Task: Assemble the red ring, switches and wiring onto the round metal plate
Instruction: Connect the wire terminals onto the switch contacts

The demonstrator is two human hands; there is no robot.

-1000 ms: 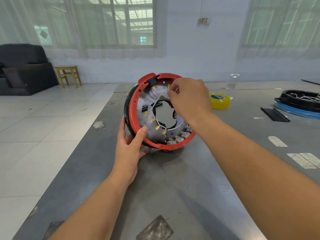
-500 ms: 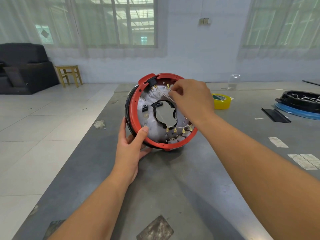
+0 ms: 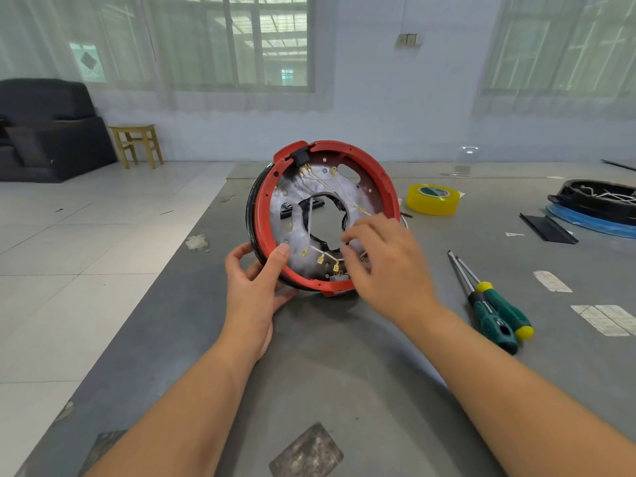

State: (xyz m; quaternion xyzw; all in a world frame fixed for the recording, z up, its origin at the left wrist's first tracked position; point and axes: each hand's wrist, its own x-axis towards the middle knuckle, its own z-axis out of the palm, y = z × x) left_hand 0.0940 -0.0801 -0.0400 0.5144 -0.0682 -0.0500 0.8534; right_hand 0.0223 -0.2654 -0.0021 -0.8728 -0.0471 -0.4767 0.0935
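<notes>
Head view. Risk — the assembly stands on edge on the surface (image 3: 344, 390), steadied only by the left hand (image 3: 253, 287), whose thumb and curled fingers grasp the red ring (image 3: 266, 187); a slackened grip would let it roll or topple. The right hand (image 3: 385, 263) works at the lower switches; its fingers are curled, but whether they pinch the white wiring (image 3: 311, 218) cannot be told — a tug could unseat brass terminals. The round metal plate (image 3: 296, 232) sits inside the ring, grey, centre open.

Two screwdrivers (image 3: 495, 304) (green-handled, side by side) on the grey table (image 3: 344, 373), yellow tape roll (image 3: 433, 199) beyond.
</notes>
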